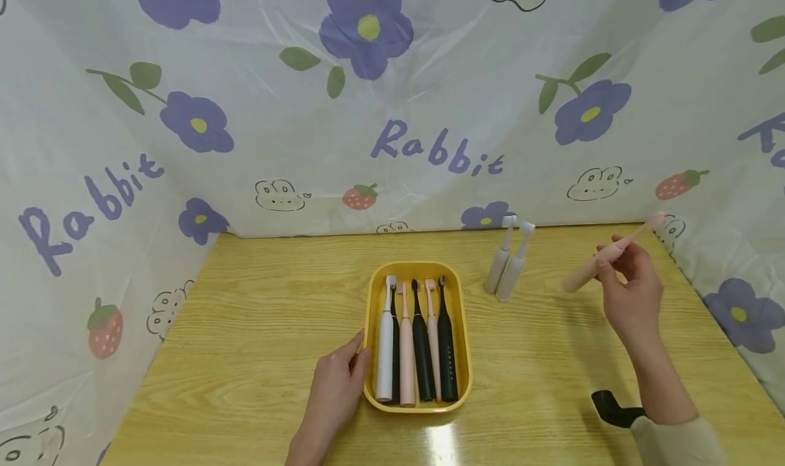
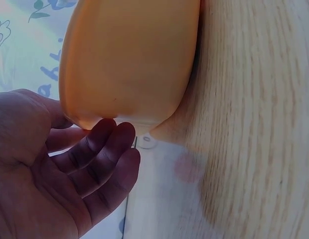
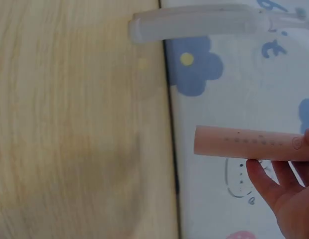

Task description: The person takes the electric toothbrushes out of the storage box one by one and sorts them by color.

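Observation:
My right hand (image 1: pixel 633 296) pinches a pink electric toothbrush (image 1: pixel 593 265) by its handle, above the right side of the table. The brush slants, with its head up and to the right. In the right wrist view, small marks and a round button show on its handle (image 3: pixel 244 142). My left hand (image 1: pixel 336 384) holds the left side of a yellow tray (image 1: pixel 469 384) near its front corner. The left wrist view shows fingers (image 2: pixel 125 167) curled by the tray's wall (image 2: pixel 129 59). White, pink and black electric toothbrushes lie side by side in the tray, heads toward the back.
Two pale electric toothbrushes (image 1: pixel 512 275) stand upright, close together, right of the tray. The wooden table (image 1: pixel 264 302) ends at a patterned cloth (image 1: pixel 294 125) at the back and sides. A black curved object (image 1: pixel 613 410) shows beside the right wrist.

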### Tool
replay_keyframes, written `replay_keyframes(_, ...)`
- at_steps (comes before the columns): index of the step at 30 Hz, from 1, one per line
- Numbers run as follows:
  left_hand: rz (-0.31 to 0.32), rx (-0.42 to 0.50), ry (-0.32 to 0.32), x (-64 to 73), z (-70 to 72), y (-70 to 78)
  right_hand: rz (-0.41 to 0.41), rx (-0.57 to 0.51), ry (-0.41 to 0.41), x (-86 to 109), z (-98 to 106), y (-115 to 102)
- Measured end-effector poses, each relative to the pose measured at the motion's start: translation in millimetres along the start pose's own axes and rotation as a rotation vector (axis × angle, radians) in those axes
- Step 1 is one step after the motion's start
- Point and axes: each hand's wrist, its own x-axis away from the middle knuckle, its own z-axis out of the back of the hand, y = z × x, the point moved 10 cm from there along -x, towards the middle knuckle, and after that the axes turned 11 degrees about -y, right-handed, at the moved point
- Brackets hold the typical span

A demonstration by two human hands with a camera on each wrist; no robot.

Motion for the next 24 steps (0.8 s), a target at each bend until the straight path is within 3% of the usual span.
replay_keyframes(9,0.001,0.012,0.000,-0.5,-0.7,-0.9,0.002,0.171,0.013,-6.4,-1.5,22.8)
replay_keyframes(14,-0.006,0.030,-0.005,-0.9,-0.6,-1.3,0.032,0.178,0.010,-7.5,-4.6,28.7)
replay_keyframes(24,-0.001,0.002,0.005,-0.3,2.4,-2.9,-0.030,0.185,-0.068,-8.7,-24.7,29.4)
